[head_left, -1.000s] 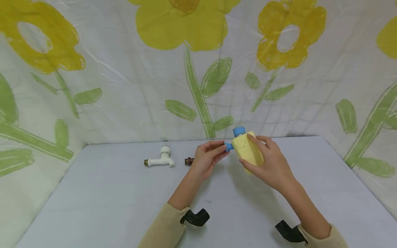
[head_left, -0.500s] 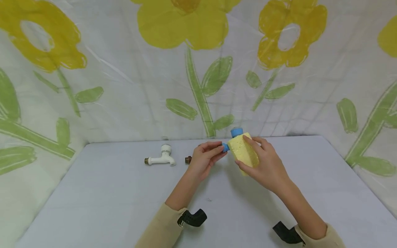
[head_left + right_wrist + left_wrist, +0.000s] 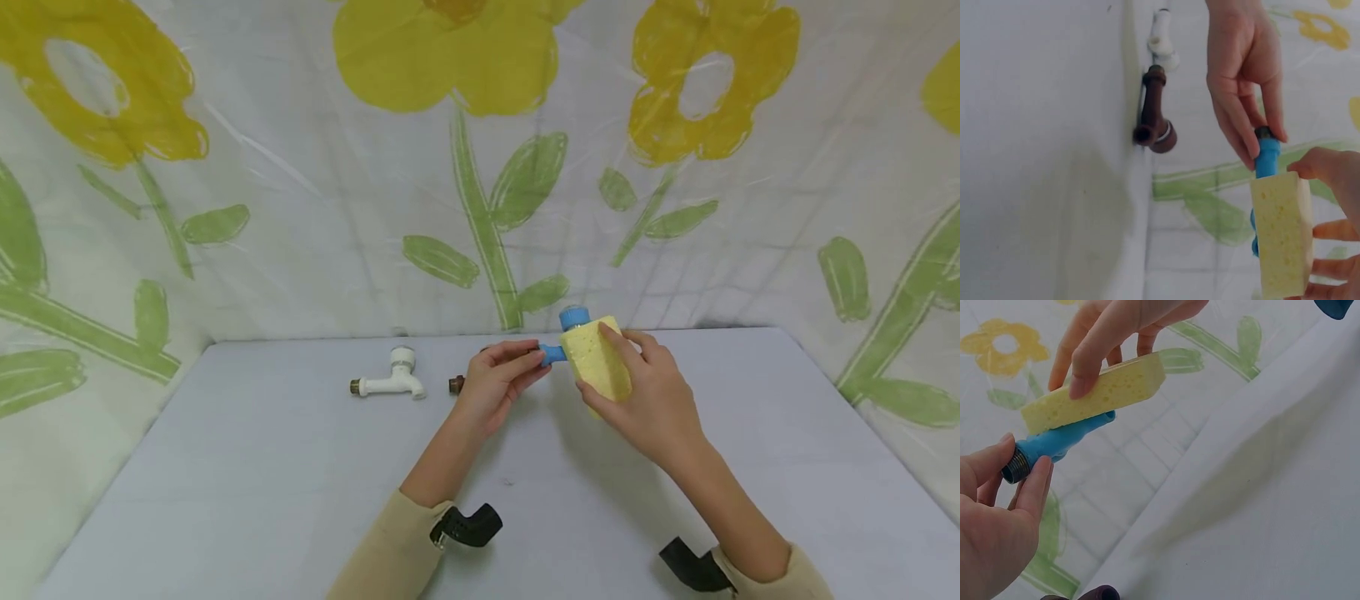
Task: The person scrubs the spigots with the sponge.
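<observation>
My left hand (image 3: 495,387) pinches a blue tap (image 3: 553,354) by its threaded end, holding it raised over the back of the table. The thread shows dark and ringed between thumb and fingers in the left wrist view. A yellow sponge (image 3: 597,360) is gripped between thumb and fingers of my right hand (image 3: 656,404). Its flat face lies along the body of the tap (image 3: 1063,440) in the left wrist view. From the head, the sponge hides much of the tap, leaving the blue knob on top and the threaded side in sight.
A white tap (image 3: 390,383) lies at the back of the white table (image 3: 285,467). Beside it is a brown tap (image 3: 1154,112), mostly behind my left hand from above. A flower-printed sheet (image 3: 330,208) hangs behind the table edge. Black wrist mounts (image 3: 468,527) stick out from both sleeves.
The sponge shifted left toward my left fingers, then back right along the tap, so more blue shows between hand and sponge than half a second ago. My left hand stays nearly still.
</observation>
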Motion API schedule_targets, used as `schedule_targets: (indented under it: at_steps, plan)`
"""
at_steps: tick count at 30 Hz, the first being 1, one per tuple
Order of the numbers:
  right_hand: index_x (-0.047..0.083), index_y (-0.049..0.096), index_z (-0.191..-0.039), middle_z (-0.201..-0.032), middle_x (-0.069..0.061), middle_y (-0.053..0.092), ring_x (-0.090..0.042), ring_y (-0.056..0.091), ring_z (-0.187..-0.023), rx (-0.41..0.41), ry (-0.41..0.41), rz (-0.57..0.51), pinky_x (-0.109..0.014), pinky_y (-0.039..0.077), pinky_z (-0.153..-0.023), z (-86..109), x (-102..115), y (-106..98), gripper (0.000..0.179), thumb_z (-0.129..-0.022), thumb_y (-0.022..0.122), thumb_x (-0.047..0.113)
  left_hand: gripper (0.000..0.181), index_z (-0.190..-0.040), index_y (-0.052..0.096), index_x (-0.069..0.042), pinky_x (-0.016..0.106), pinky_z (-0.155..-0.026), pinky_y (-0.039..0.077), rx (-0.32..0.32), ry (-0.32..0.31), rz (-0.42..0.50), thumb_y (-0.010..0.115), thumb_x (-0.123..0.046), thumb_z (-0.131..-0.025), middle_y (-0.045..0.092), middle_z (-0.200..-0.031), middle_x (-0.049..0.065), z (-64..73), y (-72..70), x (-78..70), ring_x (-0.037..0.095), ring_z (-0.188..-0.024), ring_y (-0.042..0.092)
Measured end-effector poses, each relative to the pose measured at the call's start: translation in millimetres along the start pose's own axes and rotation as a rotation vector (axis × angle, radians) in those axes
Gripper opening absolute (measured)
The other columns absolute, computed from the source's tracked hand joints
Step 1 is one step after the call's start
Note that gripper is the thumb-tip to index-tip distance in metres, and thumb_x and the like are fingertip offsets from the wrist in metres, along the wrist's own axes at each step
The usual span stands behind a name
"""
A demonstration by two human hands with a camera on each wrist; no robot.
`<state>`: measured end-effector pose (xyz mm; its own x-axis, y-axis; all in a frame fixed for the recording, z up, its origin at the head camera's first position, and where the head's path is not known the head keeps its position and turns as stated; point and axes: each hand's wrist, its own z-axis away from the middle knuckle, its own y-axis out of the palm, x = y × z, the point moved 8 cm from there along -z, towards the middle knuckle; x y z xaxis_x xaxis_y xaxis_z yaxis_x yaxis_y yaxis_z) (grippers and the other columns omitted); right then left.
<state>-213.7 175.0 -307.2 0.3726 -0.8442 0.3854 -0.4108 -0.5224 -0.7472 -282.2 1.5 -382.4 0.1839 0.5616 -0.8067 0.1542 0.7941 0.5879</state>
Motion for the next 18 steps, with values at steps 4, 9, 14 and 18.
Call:
schedule_targets:
  at_steps: [4,9,14,18]
  plan:
    - [0.004,0.062,-0.144,-0.136,-0.027,0.06,-0.047,0.061,-0.113,0.009,0.022,-0.013,-0.06,0.061,-0.075,-0.4,0,-1,0.069,-0.084,0.088,0.025,0.026,-0.125,0.062,0.018,0.03,-0.087,0.064,-0.001,-0.006,-0.008,0.059,0.016,-0.1,0.072,-0.098,0.004,0.3,0.7,0.0,0.013,-0.085,0.076]
    - [0.004,0.061,-0.146,-0.137,-0.026,0.059,-0.046,0.062,-0.114,0.043,0.002,-0.058,-0.059,0.06,-0.079,1.6,6,7,0.069,-0.085,0.088,0.024,0.02,-0.116,0.069,0.012,0.03,-0.088,0.064,0.019,0.003,-0.019,0.059,0.016,-0.099,0.072,-0.095,0.004,0.7,3.2,0.6,0.014,-0.085,0.076]
    - [0.001,0.059,-0.146,-0.138,-0.027,0.058,-0.046,0.061,-0.117,0.062,0.033,-0.117,-0.06,0.059,-0.086,1.8,4,7,0.069,-0.087,0.087,0.022,0.028,-0.128,0.064,0.017,0.03,-0.09,0.063,0.037,0.011,-0.042,0.059,0.015,-0.1,0.073,-0.101,0.003,0.4,6.1,-0.4,0.014,-0.089,0.075]
    - [-0.001,0.056,-0.149,-0.138,-0.027,0.058,-0.043,0.062,-0.112,0.113,0.115,-0.215,-0.053,0.058,-0.084,0.5,-3,9,0.068,-0.092,0.083,0.022,0.036,-0.138,0.057,0.019,0.028,-0.092,0.062,0.044,0.018,-0.051,0.058,0.013,-0.102,0.072,-0.107,0.004,0.3,7.6,-2.4,0.014,-0.094,0.075]
